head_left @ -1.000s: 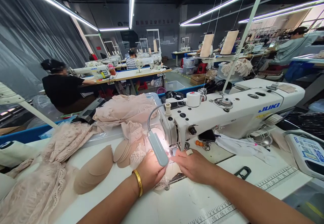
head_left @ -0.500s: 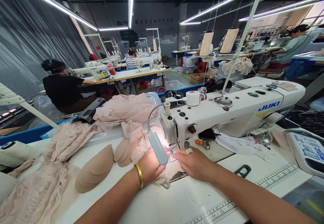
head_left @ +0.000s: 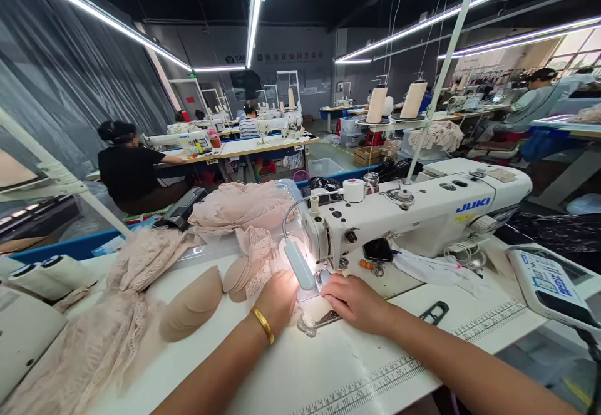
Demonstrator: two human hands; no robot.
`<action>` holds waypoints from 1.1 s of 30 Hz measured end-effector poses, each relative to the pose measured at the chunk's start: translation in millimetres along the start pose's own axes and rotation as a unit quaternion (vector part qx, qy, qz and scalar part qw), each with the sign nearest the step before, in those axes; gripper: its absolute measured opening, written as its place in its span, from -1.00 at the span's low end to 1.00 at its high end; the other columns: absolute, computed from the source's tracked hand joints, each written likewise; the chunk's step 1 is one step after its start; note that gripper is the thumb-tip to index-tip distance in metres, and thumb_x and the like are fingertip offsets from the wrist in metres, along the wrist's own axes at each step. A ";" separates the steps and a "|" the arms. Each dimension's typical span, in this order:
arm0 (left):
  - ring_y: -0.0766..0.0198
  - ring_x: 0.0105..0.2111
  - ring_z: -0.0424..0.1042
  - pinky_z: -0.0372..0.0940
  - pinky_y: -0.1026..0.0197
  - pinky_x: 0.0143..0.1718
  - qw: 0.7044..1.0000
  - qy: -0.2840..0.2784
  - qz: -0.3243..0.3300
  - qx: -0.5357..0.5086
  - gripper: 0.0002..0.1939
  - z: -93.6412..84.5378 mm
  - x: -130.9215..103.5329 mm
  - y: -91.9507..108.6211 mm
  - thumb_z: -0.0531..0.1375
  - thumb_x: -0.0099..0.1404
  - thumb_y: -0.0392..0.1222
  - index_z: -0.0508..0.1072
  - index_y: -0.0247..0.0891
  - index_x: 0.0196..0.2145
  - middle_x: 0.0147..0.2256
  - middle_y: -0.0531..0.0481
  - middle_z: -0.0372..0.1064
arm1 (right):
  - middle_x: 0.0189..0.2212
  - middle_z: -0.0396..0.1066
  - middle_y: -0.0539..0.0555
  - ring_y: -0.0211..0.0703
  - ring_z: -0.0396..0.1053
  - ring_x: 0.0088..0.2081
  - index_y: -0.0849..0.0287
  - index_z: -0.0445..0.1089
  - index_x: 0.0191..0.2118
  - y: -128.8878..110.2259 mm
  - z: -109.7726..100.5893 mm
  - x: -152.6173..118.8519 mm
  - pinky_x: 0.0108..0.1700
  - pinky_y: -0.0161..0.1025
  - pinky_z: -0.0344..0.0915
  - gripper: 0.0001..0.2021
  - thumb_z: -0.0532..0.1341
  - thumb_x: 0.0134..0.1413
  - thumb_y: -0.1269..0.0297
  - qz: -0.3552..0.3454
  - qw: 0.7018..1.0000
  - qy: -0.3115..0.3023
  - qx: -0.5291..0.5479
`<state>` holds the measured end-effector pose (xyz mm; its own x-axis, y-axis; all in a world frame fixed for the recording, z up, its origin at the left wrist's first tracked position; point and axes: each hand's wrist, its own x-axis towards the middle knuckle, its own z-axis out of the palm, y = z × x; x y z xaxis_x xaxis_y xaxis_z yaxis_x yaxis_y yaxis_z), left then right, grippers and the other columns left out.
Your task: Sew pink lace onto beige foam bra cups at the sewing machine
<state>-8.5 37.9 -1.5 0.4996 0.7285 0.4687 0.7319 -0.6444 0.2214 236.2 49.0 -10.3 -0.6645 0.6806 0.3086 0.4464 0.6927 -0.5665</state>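
A white sewing machine (head_left: 422,205) stands on the white table, its needle area lit by a small grey lamp (head_left: 299,265). My left hand (head_left: 277,299), with a gold bangle at the wrist, is closed on pale lace fabric (head_left: 258,274) left of the needle; its fingertips are partly behind the lamp. Just right of the presser foot, my right hand (head_left: 354,302) has its fingers pressed together near the needle plate; what they hold is hidden. Beige cup pads (head_left: 192,305) lie stacked left of my left hand.
More lace (head_left: 89,340) covers the table's left side, and a heap of pale fabric (head_left: 241,205) fills a clear tray behind. A control box (head_left: 551,283), dark clip (head_left: 434,313) and white cloth (head_left: 436,269) lie right. A person in black (head_left: 129,168) sits beyond.
The view has shifted, so the table and machine appear further left or right. My left hand has moved back slightly toward the lamp, and less lace shows in front of it.
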 end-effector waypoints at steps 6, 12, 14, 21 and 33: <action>0.12 -0.07 0.51 0.39 0.10 -0.01 0.986 0.056 -0.037 -0.154 -0.71 -27.8 -68.2 49.2 0.16 0.43 -0.31 0.48 -0.09 0.05 -0.06 -0.12 0.53 | -0.43 0.40 -0.09 -0.14 0.38 -0.34 0.08 0.17 0.05 -46.6 20.8 7.1 -0.23 -0.20 0.28 -0.55 0.32 0.16 0.08 0.201 0.864 -0.027 0.461; -0.01 -0.17 0.60 0.43 0.03 -0.10 0.594 -0.076 -0.396 -0.696 -0.37 -24.3 -122.5 123.0 0.43 0.18 0.22 0.51 -0.20 0.07 -0.14 -0.25 0.58 | -0.47 0.34 -0.10 -0.17 0.33 -0.36 0.08 0.27 0.10 -101.0 47.6 -2.9 -0.24 -0.22 0.26 -0.43 0.44 0.04 0.04 0.215 0.800 0.092 0.553; -0.02 -0.07 0.58 0.41 0.03 0.01 0.492 0.040 -0.467 -0.733 -0.36 -24.8 -118.4 128.3 0.46 0.15 0.22 0.53 -0.27 0.03 -0.06 -0.28 0.56 | -0.47 0.33 -0.10 -0.17 0.32 -0.37 0.06 0.30 0.13 -115.5 55.6 -17.5 -0.22 -0.21 0.28 -0.41 0.45 0.04 0.00 0.207 0.791 0.116 0.564; 0.09 -0.22 0.59 0.47 0.21 -0.29 0.424 0.281 -0.550 -0.662 -0.66 -48.0 -84.2 105.7 0.37 0.30 -0.05 0.60 -0.35 -0.09 -0.12 -0.20 0.62 | -0.34 0.39 0.02 -0.10 0.36 -0.28 -0.01 0.43 0.13 -117.2 76.4 -75.1 -0.13 -0.16 0.36 -0.45 0.44 0.08 -0.08 0.221 0.807 0.189 0.514; -0.04 -0.08 0.58 0.46 0.05 0.00 0.503 0.233 -0.534 -0.638 -0.71 -24.7 -73.5 119.6 0.39 0.26 -0.13 0.61 -0.35 -0.11 -0.12 -0.21 0.62 | -0.23 0.51 0.11 -0.03 0.45 -0.18 0.00 0.58 -0.04 -106.7 68.7 -116.0 -0.06 -0.17 0.45 -0.64 0.36 0.19 -0.09 0.186 0.869 0.292 0.353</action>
<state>30.9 -98.5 11.6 -0.2437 0.8760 -0.4163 -0.5752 0.2151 0.7893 224.5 -120.2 -38.1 -0.0424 0.9741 0.2222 -0.0511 0.2200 -0.9742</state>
